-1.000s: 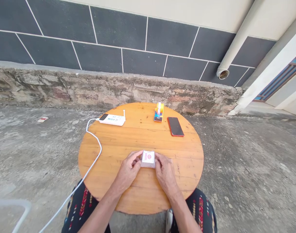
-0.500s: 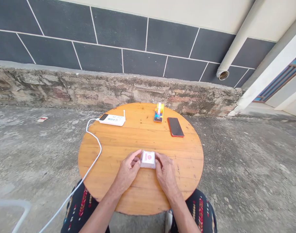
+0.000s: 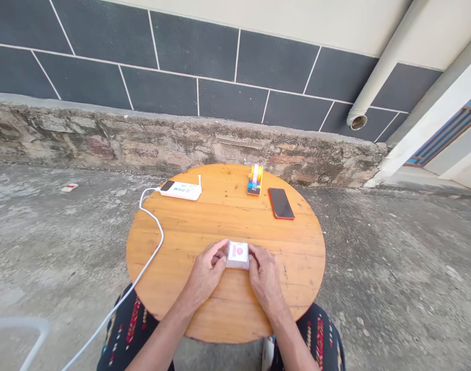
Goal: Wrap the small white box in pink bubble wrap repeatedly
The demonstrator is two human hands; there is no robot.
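Round wooden table (image 3: 220,219) fills the middle of the view, person seated at its near edge. Left hand (image 3: 205,269) and right hand (image 3: 265,269) come in from the near side, wrists apart, fingers angled inward and away. White device (image 3: 180,190), cable plugged into its left end, sits far left, ahead of the left hand; red-edged phone (image 3: 282,204) lies flat far right, ahead of the right hand, screen dark. Tape dispenser (image 3: 255,180) stands near the far rim, just left of the phone. Key relation: small box (image 3: 238,253) is directly between the hands, near side of table centre. Left thumb and forefinger are curled in at its left side, right thumb and forefinger at its right; together they pinch it sideways. Neither hand is clearly nearer. Top face looks about square, so no real long axis to report. Can't tell whether the underside is on the wood or just off it. Printed label (image 3: 239,251) faces up, unobstructed.
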